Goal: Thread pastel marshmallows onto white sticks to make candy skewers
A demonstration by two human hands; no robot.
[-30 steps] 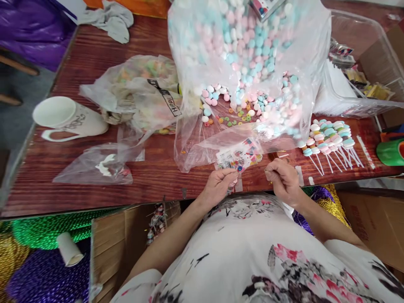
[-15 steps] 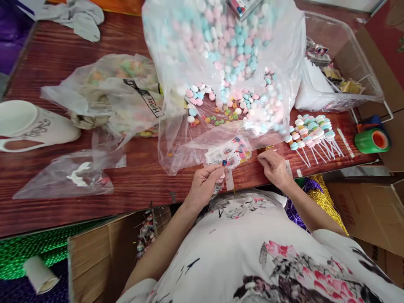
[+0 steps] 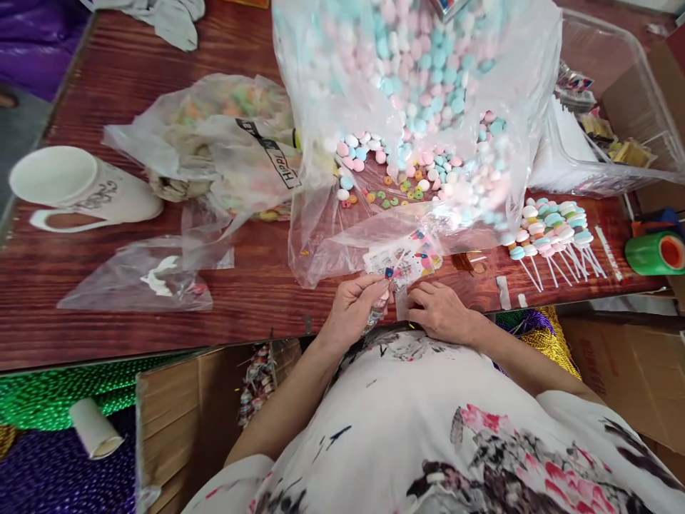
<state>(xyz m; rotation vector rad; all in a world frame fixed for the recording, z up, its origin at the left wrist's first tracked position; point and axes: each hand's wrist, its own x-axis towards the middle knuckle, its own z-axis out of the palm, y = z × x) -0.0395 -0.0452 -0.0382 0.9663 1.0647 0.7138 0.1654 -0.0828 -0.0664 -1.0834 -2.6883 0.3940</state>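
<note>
My left hand (image 3: 350,310) is closed on a small clear packet (image 3: 377,314) with pink and white candy inside, pinching its top near a blue-and-red printed bit. Beside it, at the table's front edge, my right hand (image 3: 442,312) has its fingers bent over a pale strip of tape (image 3: 402,303). Whatever its fingertips hold, if anything, is hidden. Printed cards (image 3: 401,258) lie just beyond both hands, partly under a big clear bag (image 3: 321,250) of pink, blue and white candies (image 3: 447,78). Thin gold ties (image 3: 471,263) lie right of the cards.
Candy sticks (image 3: 554,232) lie in a bunch at right, near green tape (image 3: 656,253) and a clear bin (image 3: 604,178). Leftward are a white mug (image 3: 115,193), a knotted bag (image 3: 225,164) and a flat clear bag (image 3: 128,285). A cardboard box (image 3: 182,421) stands below the table edge.
My right hand has moved left from beside the gold ties to the tape strip near my left hand. The left hand keeps its hold on the packet. The view has shifted slightly.
</note>
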